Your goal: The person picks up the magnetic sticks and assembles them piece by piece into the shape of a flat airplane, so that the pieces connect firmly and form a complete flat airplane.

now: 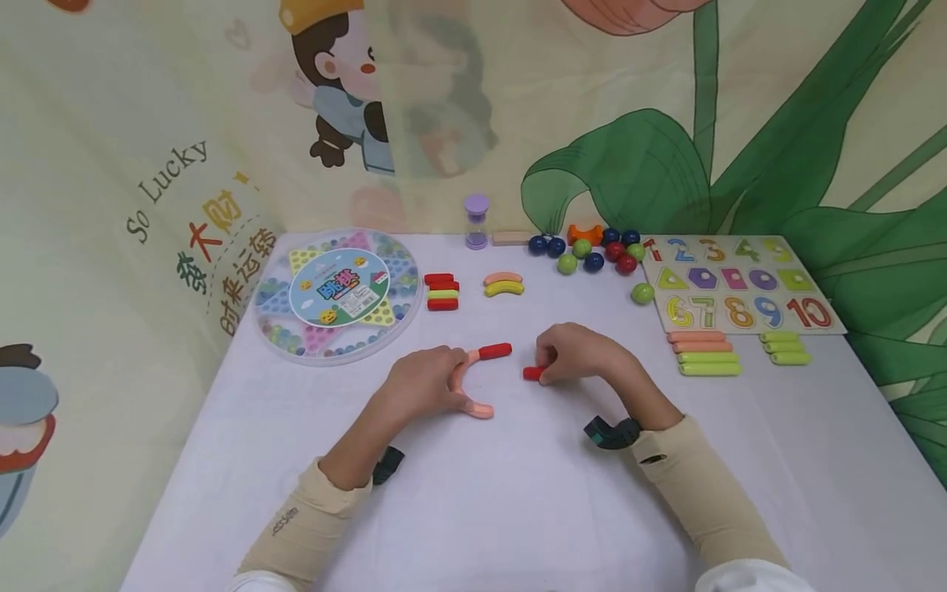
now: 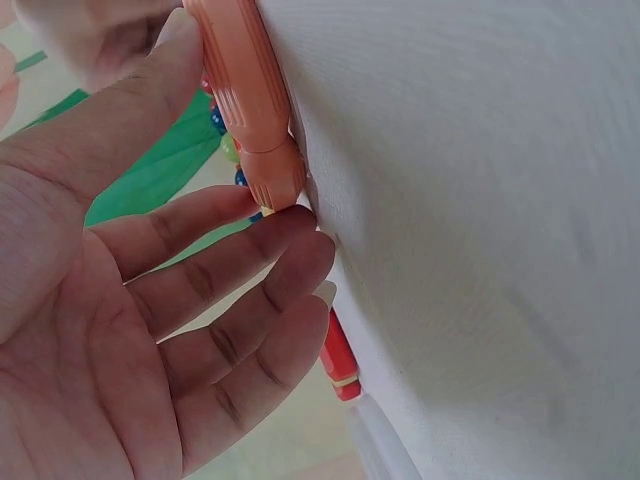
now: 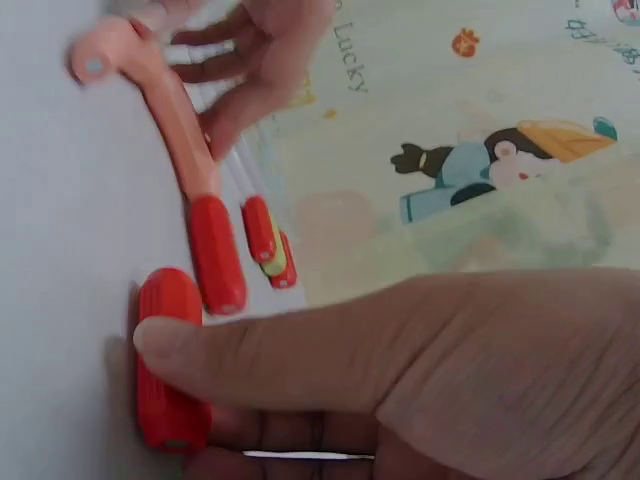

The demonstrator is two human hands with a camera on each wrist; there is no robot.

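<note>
My left hand holds a chain of pink curved magnetic sticks, thumb at one end and fingers at the other. The pink sticks form an open arc on the white table. At the arc's far end, a short red stick joins on, pointing right. My right hand pinches another short red stick between thumb and fingers, low over the table. In the right wrist view this red stick lies close beside the end of the joined one.
Behind lie red and green sticks, pink and yellow curved sticks, an hourglass and colored balls. A round board game lies left. At right is a number puzzle board with pink and green sticks before it.
</note>
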